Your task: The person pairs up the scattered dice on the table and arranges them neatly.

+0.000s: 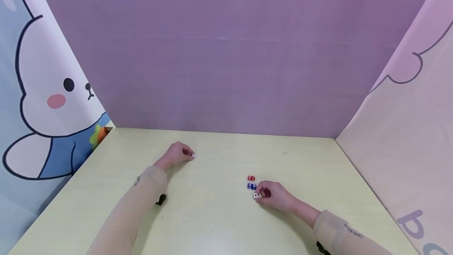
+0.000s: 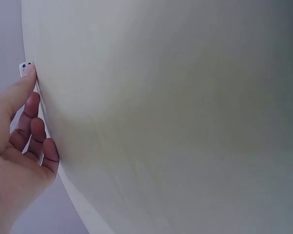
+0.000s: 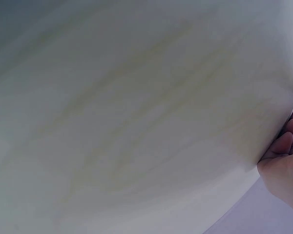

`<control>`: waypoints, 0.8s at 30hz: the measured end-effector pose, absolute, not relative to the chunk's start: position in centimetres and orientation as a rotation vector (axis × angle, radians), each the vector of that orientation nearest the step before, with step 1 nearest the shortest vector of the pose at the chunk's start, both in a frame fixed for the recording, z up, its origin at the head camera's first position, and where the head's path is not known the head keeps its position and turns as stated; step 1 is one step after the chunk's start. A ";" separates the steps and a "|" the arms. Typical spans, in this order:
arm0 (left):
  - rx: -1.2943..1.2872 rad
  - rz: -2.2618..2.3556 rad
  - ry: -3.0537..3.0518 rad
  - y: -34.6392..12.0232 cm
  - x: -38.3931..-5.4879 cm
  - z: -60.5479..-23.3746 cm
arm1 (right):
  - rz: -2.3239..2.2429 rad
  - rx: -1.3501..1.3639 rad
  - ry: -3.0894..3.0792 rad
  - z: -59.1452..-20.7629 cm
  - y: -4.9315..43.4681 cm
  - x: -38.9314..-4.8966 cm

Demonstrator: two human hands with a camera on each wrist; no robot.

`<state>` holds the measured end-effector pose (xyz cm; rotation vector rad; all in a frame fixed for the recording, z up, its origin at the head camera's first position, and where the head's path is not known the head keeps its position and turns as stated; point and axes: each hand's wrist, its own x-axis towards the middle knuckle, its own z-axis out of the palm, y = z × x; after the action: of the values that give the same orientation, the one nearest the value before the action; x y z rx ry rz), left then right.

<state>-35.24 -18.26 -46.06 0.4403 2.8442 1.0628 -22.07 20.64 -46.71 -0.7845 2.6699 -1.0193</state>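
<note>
Between the thumb and finger of my left hand is a small white die, held over the left-middle part of the table. The left wrist view shows blue pips on this die, with the other fingers curled below it. My right hand pinches a second white die at the tabletop, right of the middle. Just beyond it sit blue dice side by side, and past those, red dice. In the right wrist view, part of my right hand shows at the edge; its die is out of sight.
The pale wooden table ends at a purple backdrop. A cartoon-printed sheet hangs along the left, and a pale printed sheet borders the right. A small dark mark lies on the far right tabletop.
</note>
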 end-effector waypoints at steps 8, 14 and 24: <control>0.539 1.065 2.818 -16.6 -34.6 -46.1 | -1.017 -0.791 2.677 -46.8 20.6 -22.0; 0.567 1.070 2.768 -15.4 -33.9 -46.0 | -1.029 -0.803 2.683 -46.9 20.7 -22.0; 0.609 1.080 2.718 -13.6 -32.4 -46.1 | -1.022 -0.781 2.681 -46.8 20.7 -22.0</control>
<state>-32.44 -13.60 -46.15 0.6093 2.7176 1.0805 -21.96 20.69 -46.83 -0.7812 2.6810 -1.0217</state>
